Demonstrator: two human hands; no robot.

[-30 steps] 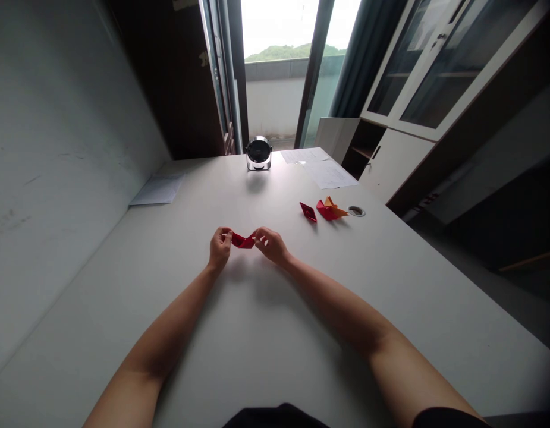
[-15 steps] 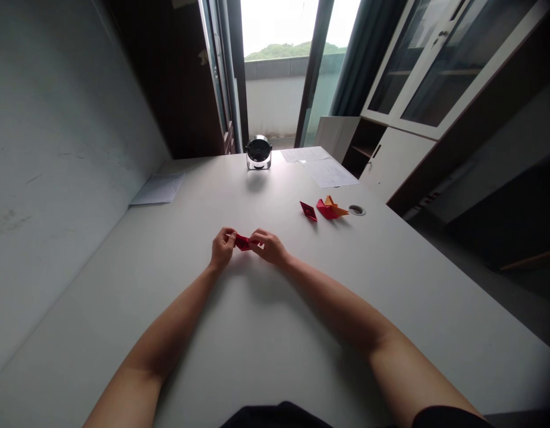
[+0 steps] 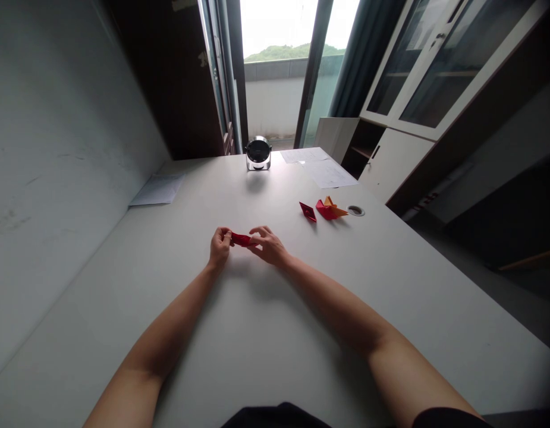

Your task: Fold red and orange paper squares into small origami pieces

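Note:
A small folded red paper piece [image 3: 242,239] is held just above the white table [image 3: 266,333] between both hands. My left hand [image 3: 219,248] pinches its left end with the fingers curled. My right hand [image 3: 267,245] pinches its right end with thumb and fingertips, the other fingers slightly raised. Farther right on the table lie a folded red paper boat [image 3: 307,211] and a red and orange folded paper shape [image 3: 329,208], both well away from my hands.
A round black and silver device [image 3: 258,153] stands at the table's far end. Paper sheets [image 3: 157,189] lie at the far left, more sheets [image 3: 324,170] at the far right. A cable hole [image 3: 355,210] sits near the right edge. Cabinets stand to the right.
The red piece was stretched out between the hands, then pressed together; now it lies flatter and narrower. My right fingers have loosened a little; both hands stay in the same spot.

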